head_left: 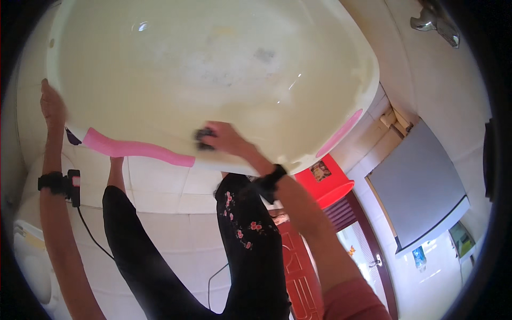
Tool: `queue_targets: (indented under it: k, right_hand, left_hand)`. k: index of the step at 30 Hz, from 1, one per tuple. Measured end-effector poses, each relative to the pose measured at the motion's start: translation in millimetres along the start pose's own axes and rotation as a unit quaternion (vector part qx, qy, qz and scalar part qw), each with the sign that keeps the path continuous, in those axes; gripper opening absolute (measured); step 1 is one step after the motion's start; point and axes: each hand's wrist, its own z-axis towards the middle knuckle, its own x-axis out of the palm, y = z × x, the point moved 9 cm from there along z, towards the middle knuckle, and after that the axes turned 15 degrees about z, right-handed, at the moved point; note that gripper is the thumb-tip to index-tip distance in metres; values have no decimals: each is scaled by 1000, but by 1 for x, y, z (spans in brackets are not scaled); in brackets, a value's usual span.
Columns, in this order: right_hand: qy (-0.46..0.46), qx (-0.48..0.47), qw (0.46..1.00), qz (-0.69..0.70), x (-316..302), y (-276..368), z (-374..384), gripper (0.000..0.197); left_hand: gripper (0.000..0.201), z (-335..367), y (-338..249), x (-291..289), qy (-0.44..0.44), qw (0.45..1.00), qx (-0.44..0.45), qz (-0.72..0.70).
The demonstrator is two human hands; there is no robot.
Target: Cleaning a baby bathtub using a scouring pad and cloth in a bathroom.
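Note:
A cream-coloured baby bathtub (160,101) takes up the upper half of the head view, its inside turned toward me. My left hand (52,106) is closed on the outer left side of its rim. Inside the tub, near the lower wall, my right hand (228,140) grips a dark grey scrubber (204,138) pressed against the surface; motion smears it slightly. Grey smudges (213,72) mark the tub's inner surface above that hand. A wavy pink strip (138,149) runs along the lower rim, and another pink patch (340,133) lies on the right rim.
Below the tub's right end stands a red plastic bucket or basin (333,186). A grey-topped cabinet or appliance (418,184) is at the right. A metal tap (434,24) juts from the wall at upper right. My legs in black trousers (144,256) stand on white tiles.

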Motion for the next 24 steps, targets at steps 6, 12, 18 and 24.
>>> queue_targets:
  k: [6,12,18,24]
  right_hand:
    - [-91,218,869,-434,-167,-92,-99,32]
    - [-25,71,962,-262,-5,-3,-1,29]
    - [-40,3,998,-53,-10,-18,46,28]
    - [-209,180,887,-371,-181,-117,-34,27]
  left_hand:
    - [48,-43,-53,36,10,998,-65,5]
    - [47,-32,-60,31,29,998,-11,-61]
    - [55,-39,-78,32,11,999,11,39]
    - [63,-60,-116,33,-22,979,83,184]
